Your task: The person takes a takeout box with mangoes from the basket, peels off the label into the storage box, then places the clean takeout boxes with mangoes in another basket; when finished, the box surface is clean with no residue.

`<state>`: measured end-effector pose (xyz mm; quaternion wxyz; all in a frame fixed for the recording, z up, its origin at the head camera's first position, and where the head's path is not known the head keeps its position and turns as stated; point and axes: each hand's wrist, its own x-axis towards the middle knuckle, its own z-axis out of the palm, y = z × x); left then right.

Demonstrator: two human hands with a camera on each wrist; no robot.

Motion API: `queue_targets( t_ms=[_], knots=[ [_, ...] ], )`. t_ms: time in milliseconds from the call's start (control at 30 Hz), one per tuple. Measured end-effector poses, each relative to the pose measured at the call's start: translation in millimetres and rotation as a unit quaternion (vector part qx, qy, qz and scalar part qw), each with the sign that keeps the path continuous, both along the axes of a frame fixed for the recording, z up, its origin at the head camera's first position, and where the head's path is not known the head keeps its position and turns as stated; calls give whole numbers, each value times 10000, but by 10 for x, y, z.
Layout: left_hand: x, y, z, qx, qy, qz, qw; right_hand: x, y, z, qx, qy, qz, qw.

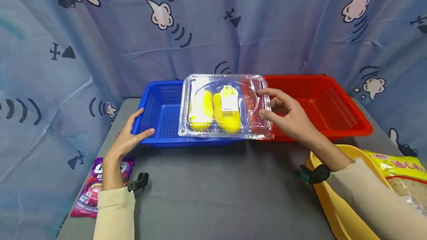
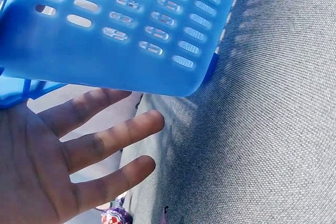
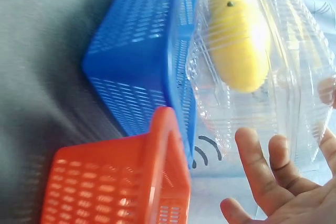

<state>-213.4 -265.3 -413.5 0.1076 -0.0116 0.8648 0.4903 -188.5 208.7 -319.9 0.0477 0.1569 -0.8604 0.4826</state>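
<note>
My right hand [image 1: 283,112] grips the right side of a clear plastic clamshell box [image 1: 251,101], thumb on top and some fingers underneath. Inside lie yellow oval fruits [image 1: 228,117]; a white label [image 1: 230,101] is stuck on the lid. The box hangs above a blue plastic basket [image 1: 166,117], overlapping the edge of a red basket [image 1: 340,117]. From the right wrist view, the box [image 3: 294,77] is raised above both baskets. My left hand [image 1: 128,140] is at the blue basket's left end; its fingers look spread and fairly straight in the left wrist view.
A purple snack bag [image 1: 90,195] lies at the left, partly behind the left forearm. At the right stand a yellow bin [image 1: 347,210] and a yellow-topped bag [image 1: 403,173] of pale contents. A patterned blue curtain [image 1: 207,21] hangs behind the grey table [image 1: 233,195].
</note>
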Motion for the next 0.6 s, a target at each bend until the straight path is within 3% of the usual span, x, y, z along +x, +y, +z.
queue_targets(
  t_ms=[267,600],
  knots=[
    [13,-16,-14,-65,54,-66,9999,371,198,-54,138,-26,-149,9998],
    [26,-1,31,36,122,-125,9998,879,329,-253,278,131,-265,9992]
  ],
)
